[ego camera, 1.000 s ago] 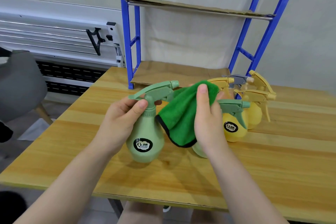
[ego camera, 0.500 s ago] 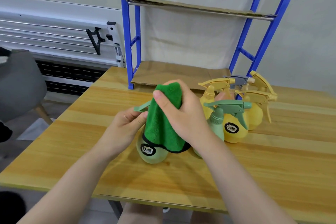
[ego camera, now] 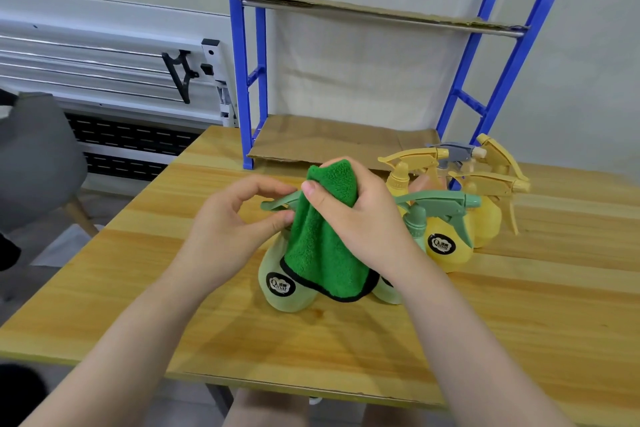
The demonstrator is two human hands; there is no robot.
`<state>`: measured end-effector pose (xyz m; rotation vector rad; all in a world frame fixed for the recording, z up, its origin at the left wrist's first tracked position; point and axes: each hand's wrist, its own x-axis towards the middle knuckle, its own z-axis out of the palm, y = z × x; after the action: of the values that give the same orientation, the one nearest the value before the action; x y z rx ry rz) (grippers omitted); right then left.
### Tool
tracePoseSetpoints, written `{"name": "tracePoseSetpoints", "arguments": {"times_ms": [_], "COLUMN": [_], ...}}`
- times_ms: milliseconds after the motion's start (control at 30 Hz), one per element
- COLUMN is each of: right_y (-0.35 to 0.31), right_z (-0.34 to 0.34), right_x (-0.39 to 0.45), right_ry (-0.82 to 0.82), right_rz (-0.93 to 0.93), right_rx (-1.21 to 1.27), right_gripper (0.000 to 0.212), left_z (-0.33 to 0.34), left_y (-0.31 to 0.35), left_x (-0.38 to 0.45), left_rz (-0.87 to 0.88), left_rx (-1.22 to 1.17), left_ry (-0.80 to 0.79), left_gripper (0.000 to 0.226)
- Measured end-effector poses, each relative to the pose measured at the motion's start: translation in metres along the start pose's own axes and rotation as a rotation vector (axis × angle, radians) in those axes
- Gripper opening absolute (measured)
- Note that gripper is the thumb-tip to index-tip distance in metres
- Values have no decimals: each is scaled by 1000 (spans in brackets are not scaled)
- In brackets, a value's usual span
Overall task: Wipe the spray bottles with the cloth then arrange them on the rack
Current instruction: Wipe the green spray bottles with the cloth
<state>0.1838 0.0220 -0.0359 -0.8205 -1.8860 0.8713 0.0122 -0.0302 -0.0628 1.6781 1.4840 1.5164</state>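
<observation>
- Leftmost, at about 9 o'clock, a grey chair [ego camera: 34, 156] stands off the worktop's [ego camera: 138, 288] edge.
- Next, the left hand [ego camera: 228, 229] has its fingers [ego camera: 277, 218] curled, pinching the green bottle [ego camera: 287, 284] at the neck just under the nozzle that pokes out toward 9 o'clock.
- That bottle stands upright on the worktop near the middle, its black label facing 6 o'clock.
- Over its top hangs the cloth [ego camera: 322, 253], green with a black hem, draped down the bottle's right flank.
- Clenched on the cloth, the right hand [ego camera: 360, 218] grasps it over the bottle's sprayer head, thumb at the front.
- Behind, at 12 o'clock, the blue rack [ego camera: 258, 80] stands on the worktop with cardboard [ego camera: 329, 142] on its lower level and on the shelf above.
- Just beside the right wrist stands a second green bottle [ego camera: 419, 222], mostly hidden below.
- Toward 2 o'clock, yellow bottles [ego camera: 446, 250] cluster close together, touching or nearly so; a grey sprayer [ego camera: 453, 151] shows behind them.
</observation>
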Motion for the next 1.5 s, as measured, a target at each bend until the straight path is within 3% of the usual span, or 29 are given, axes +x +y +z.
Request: {"name": "tracePoseSetpoints", "arguments": {"times_ms": [233, 433, 767, 867, 967, 1067, 1233, 1367, 1500], "right_y": [-1, 3, 8, 3, -3, 1, 13, 7, 9], "right_z": [-8, 13, 24, 19, 9, 8, 18, 20, 25], "right_x": [10, 2, 3, 4, 5, 4, -3, -8, -1], "right_ry": [-161, 59, 191, 125, 5, -18, 181, 293, 340], "right_rz": [25, 6, 51, 166, 297, 243, 79, -5, -71], "right_rx": [-59, -50, 65, 107, 134, 143, 10, -269, -231], "right_gripper": [13, 32, 38, 53, 52, 46, 22, 49, 33], "left_z": [-9, -14, -14, -14, -14, -13, -13, -13, -10], "left_y": [7, 8, 8, 9, 8, 7, 6, 5, 6], "left_x": [4, 5, 7, 8, 9, 9, 8, 7, 6], "left_rz": [-6, 12, 33, 31, 37, 44, 49, 75, 54], "left_rx": [216, 285, 251, 267, 266, 247, 245, 279, 204], "left_ry": [-14, -53, -85, -91, -89, -88, -85, -75, -73], "left_gripper": [22, 22, 26, 24, 25, 23, 22, 26, 26]}}
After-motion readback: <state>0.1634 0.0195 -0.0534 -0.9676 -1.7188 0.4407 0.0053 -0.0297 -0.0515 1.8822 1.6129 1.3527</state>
